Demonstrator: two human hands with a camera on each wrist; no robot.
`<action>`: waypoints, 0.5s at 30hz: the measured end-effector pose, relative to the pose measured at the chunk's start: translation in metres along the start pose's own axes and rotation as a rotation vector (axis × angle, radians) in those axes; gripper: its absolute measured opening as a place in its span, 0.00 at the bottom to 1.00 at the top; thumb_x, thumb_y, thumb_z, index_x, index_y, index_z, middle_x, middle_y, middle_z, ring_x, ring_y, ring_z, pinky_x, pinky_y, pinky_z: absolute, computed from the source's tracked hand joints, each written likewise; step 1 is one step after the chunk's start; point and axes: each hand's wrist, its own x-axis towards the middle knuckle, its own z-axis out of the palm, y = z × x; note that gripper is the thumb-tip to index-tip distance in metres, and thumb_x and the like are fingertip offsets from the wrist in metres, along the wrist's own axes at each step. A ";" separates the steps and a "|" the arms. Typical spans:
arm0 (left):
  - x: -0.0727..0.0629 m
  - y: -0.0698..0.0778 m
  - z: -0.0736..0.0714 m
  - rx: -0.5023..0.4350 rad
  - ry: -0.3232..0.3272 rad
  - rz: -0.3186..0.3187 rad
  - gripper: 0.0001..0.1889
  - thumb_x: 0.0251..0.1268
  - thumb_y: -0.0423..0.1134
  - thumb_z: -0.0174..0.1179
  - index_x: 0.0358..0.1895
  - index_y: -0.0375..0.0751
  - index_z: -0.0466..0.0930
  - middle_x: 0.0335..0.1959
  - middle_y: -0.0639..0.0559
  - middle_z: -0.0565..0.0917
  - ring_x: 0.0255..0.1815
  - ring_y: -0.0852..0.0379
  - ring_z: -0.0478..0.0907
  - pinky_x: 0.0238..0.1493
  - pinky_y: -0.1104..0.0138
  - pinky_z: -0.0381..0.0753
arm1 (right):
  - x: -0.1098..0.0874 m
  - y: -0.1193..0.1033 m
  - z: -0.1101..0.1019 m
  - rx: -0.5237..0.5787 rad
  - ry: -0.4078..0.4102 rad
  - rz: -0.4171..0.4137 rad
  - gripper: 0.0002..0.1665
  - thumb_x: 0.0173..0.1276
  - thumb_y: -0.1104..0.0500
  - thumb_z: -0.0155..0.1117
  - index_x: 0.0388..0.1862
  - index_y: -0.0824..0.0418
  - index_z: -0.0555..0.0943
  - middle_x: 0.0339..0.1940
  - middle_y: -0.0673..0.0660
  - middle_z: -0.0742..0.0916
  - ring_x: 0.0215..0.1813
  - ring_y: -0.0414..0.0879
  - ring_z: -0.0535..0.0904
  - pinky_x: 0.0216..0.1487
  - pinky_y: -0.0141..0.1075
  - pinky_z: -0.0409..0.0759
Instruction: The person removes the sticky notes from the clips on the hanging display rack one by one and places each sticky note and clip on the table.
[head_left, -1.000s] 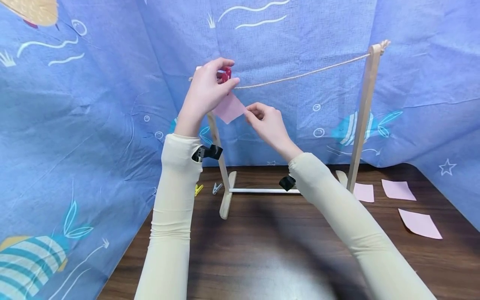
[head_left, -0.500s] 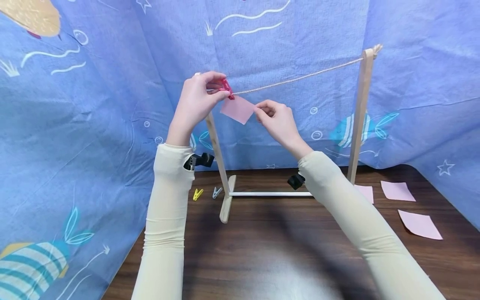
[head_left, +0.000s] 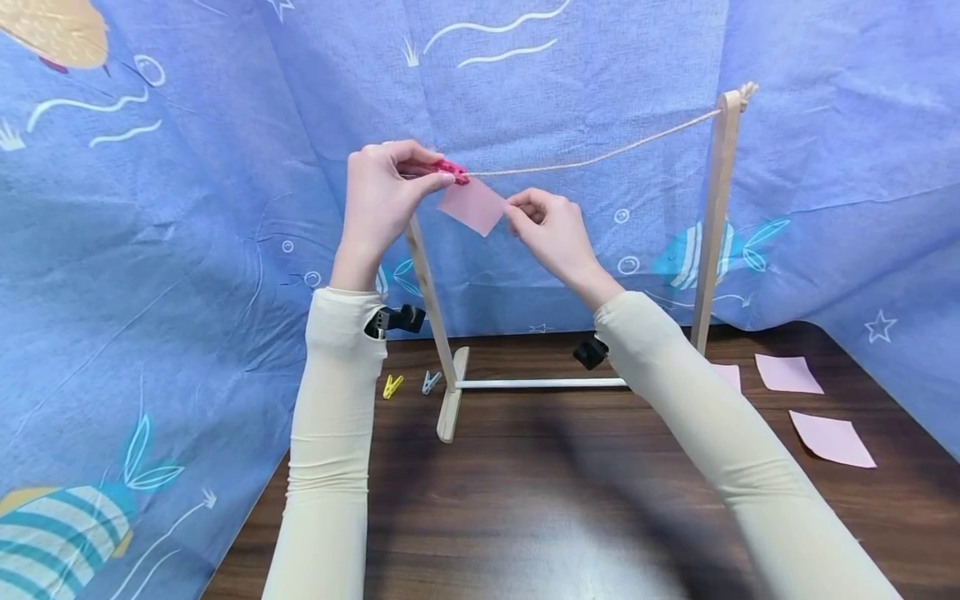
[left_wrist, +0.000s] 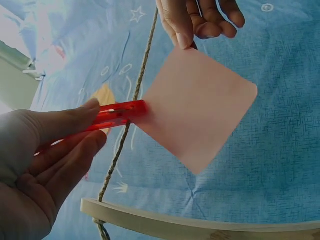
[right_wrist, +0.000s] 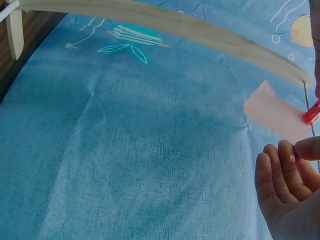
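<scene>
Between thumb and fingers, my left hand [head_left: 384, 193] pinches a red clothespin [left_wrist: 120, 114] at the rope [head_left: 592, 162]. In the left wrist view the clothespin's tip lies across the rope and over one corner of a pink paper square [left_wrist: 200, 107]. The paper hangs tilted, just below the rope in the head view. With thumb and fingertip, my right hand [head_left: 553, 233] pinches another corner of the paper. The right wrist view shows the same paper [right_wrist: 277, 112] between that hand and the clothespin.
The rope is strung between wooden posts [head_left: 716, 225] joined low down by a white rod [head_left: 540, 383]. A yellow clothespin [head_left: 392, 386] and a pale blue clothespin [head_left: 431, 382] lie left on the table [head_left: 510, 500]. Several pink papers [head_left: 832, 439] lie at the right. A blue printed cloth [head_left: 225, 250] hangs behind.
The clothespin and paper have shifted slightly right against the rope. The clothespin has tipped from upright toward lying flatter, its tip at the rope. The right hand has moved right with the paper's corner.
</scene>
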 end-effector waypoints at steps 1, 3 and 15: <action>0.000 0.000 0.000 -0.018 0.010 0.012 0.11 0.57 0.39 0.76 0.41 0.37 0.91 0.38 0.47 0.90 0.36 0.60 0.87 0.42 0.71 0.83 | 0.000 0.000 -0.001 -0.001 0.001 0.000 0.14 0.76 0.54 0.61 0.48 0.61 0.86 0.33 0.58 0.88 0.34 0.48 0.84 0.31 0.32 0.71; 0.000 0.000 0.001 -0.052 0.029 0.038 0.11 0.57 0.39 0.76 0.39 0.37 0.91 0.38 0.47 0.90 0.35 0.61 0.87 0.43 0.71 0.83 | 0.000 0.000 -0.002 -0.004 0.004 0.000 0.13 0.76 0.54 0.61 0.48 0.61 0.86 0.32 0.58 0.88 0.32 0.45 0.82 0.31 0.32 0.71; -0.006 -0.003 0.001 -0.178 0.178 0.075 0.10 0.54 0.32 0.76 0.39 0.32 0.90 0.38 0.40 0.89 0.35 0.62 0.87 0.44 0.70 0.84 | -0.012 0.016 -0.021 -0.041 0.010 0.047 0.15 0.76 0.52 0.60 0.48 0.61 0.86 0.32 0.58 0.88 0.33 0.47 0.82 0.31 0.33 0.72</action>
